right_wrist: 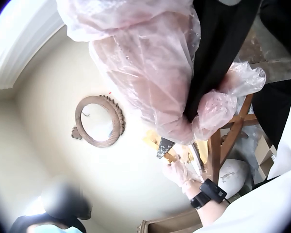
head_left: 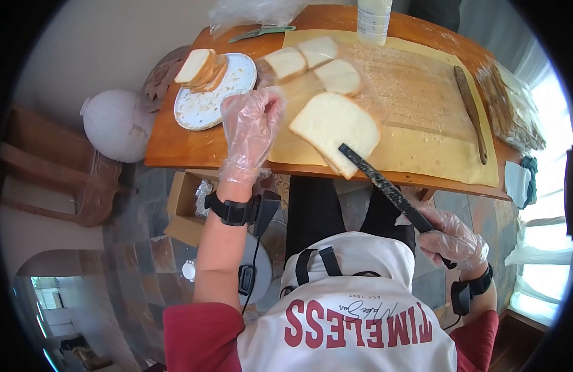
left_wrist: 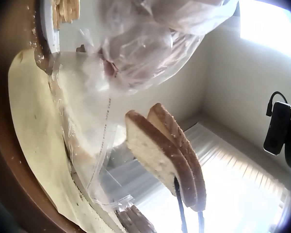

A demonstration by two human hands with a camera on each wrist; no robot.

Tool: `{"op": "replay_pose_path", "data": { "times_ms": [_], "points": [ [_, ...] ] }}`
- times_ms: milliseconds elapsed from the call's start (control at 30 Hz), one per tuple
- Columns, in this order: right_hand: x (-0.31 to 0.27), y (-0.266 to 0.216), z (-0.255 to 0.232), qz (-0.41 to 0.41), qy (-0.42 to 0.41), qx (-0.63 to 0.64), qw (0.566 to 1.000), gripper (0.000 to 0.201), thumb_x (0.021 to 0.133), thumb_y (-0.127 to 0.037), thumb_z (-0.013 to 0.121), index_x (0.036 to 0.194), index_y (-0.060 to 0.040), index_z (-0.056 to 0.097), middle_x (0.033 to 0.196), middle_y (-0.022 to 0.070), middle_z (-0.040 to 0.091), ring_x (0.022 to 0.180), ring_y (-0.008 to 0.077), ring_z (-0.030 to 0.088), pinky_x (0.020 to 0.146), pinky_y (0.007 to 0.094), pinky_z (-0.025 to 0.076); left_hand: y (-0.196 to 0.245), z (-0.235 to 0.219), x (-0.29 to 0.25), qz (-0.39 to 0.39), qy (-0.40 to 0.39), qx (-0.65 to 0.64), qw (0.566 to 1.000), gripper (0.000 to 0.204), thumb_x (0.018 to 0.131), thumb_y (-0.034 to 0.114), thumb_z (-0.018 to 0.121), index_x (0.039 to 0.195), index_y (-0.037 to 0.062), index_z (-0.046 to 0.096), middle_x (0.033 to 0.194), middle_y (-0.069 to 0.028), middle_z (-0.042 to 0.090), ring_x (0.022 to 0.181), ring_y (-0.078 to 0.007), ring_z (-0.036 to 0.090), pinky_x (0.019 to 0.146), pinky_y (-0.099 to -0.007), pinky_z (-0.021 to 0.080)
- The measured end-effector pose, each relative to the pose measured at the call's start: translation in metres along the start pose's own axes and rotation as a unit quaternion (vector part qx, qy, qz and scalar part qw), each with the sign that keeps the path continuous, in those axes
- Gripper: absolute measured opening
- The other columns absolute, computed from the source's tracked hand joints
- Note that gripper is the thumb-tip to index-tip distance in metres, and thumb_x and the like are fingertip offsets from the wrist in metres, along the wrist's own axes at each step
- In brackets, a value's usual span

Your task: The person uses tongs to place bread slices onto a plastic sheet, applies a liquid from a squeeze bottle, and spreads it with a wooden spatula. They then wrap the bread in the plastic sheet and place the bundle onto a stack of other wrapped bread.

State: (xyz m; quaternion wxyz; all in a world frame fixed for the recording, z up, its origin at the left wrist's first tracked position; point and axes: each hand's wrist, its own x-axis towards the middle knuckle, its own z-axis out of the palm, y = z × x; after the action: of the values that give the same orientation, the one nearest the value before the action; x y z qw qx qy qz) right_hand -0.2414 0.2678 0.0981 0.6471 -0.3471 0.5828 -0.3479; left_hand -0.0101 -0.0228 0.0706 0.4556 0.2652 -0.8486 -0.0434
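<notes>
My gloved right hand grips black tongs near the table's front edge. Two bread slices lie face to face between the tongs' arms, raised over the yellow sheet. The left wrist view shows both slices tilted beside a clear plastic bag with small red print. My gloved left hand, fingers curled, pinches the bag at its edge; its fingertips are partly hidden. Behind the raised slices, three more bread slices lie flat under clear plastic.
Left on the table, a white plate carries crumbs and a leaning bread stack. A wooden board, a long brown tool and packed clear bags are at right. A bottle and a green-handled tool stand farther back.
</notes>
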Motion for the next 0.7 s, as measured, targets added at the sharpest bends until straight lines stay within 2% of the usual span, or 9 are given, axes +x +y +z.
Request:
{"op": "replay_pose_path", "data": {
  "times_ms": [133,333,433,533,633,700],
  "points": [
    [0.02,0.002,0.002,0.014,-0.013,-0.032,0.999,0.035,0.086,-0.011,0.054,0.12,-0.0023,0.053,0.062,-0.0006,0.052,0.046,0.0057,0.047,0.042,0.0207,0.038,-0.002,-0.003,0.0,0.008,0.01,-0.005,1.0,0.008,0.073,0.006,0.071,0.075,0.01,0.065,0.06,-0.0061,0.06,0.058,-0.0264,0.058,0.067,-0.0381,0.042],
    [0.046,-0.007,0.022,-0.016,-0.035,0.076,0.996,0.035,0.09,-0.014,0.053,0.123,-0.0028,0.05,0.061,0.0001,0.051,0.044,0.0072,0.048,0.042,0.0205,0.038,0.007,-0.003,-0.006,0.035,-0.011,0.029,0.999,0.009,0.072,0.006,0.069,0.072,0.0115,0.062,0.059,-0.005,0.058,0.058,-0.0269,0.057,0.071,-0.0393,0.041],
    [0.044,-0.016,0.021,-0.005,-0.043,0.04,0.998,0.036,0.089,-0.016,0.055,0.122,-0.0019,0.051,0.061,0.0004,0.051,0.043,0.0077,0.047,0.041,0.0204,0.038,0.002,-0.006,-0.011,0.025,-0.012,0.034,0.999,0.01,0.071,0.005,0.069,0.074,0.0126,0.062,0.061,-0.0046,0.059,0.06,-0.0266,0.058,0.072,-0.0394,0.04],
    [0.026,-0.019,0.013,0.018,-0.033,0.054,0.998,0.038,0.088,-0.017,0.056,0.122,-0.0006,0.051,0.06,0.0007,0.05,0.043,0.0078,0.047,0.041,0.0199,0.037,-0.006,-0.006,-0.016,0.014,0.009,0.03,0.999,0.012,0.071,0.005,0.069,0.077,0.0131,0.063,0.063,-0.004,0.059,0.062,-0.0258,0.058,0.073,-0.0393,0.04],
    [0.013,-0.007,0.006,-0.03,-0.003,0.114,0.993,0.04,0.086,-0.016,0.057,0.122,0.0005,0.051,0.059,0.0012,0.05,0.043,0.0083,0.047,0.041,0.0199,0.037,-0.008,-0.007,-0.019,-0.001,-0.015,0.021,1.0,0.015,0.07,0.003,0.069,0.08,0.0133,0.063,0.065,-0.0036,0.06,0.063,-0.0252,0.058,0.073,-0.0393,0.04],
    [0.013,-0.014,0.012,-0.013,0.026,0.084,0.996,0.042,0.086,-0.015,0.056,0.124,0.0015,0.05,0.06,0.0017,0.05,0.045,0.0086,0.047,0.042,0.0209,0.037,-0.005,-0.005,-0.019,-0.007,-0.003,0.006,1.0,0.015,0.071,0.003,0.069,0.081,0.013,0.064,0.065,-0.0033,0.06,0.064,-0.0247,0.058,0.073,-0.0391,0.04]
  ]
}}
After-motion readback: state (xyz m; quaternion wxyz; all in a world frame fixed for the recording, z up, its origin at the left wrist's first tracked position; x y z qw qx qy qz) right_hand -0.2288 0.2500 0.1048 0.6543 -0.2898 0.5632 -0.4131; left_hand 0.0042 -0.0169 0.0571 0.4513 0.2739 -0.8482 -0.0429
